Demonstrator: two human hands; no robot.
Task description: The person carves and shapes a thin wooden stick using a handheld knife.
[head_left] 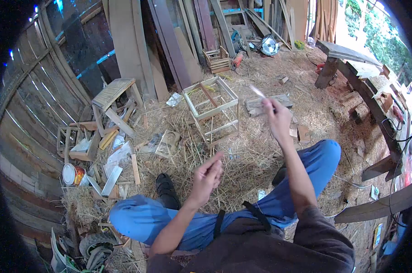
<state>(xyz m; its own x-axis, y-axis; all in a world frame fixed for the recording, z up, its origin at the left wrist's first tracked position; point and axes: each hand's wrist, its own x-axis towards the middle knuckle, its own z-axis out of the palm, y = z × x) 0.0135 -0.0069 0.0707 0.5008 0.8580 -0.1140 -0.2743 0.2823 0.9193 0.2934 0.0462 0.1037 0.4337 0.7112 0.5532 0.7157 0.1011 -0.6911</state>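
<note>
Raised at the right of centre, my right hand is closed on a thin, pale, pointed item, too blurred to identify. My left hand hangs above my lap with its index finger stretched forward and the other fingers partly curled; whether anything small is between them does not show. Between and beyond the hands, a light wooden frame with four legs stands upright on the shavings. Neither hand touches it. Behind my right hand, a short board lies on the ground.
A small wooden stool stands at the left, near a paint can and scrap wood. Tall planks lean at the back beside a slatted crate and a circular saw. A long bench runs along the right.
</note>
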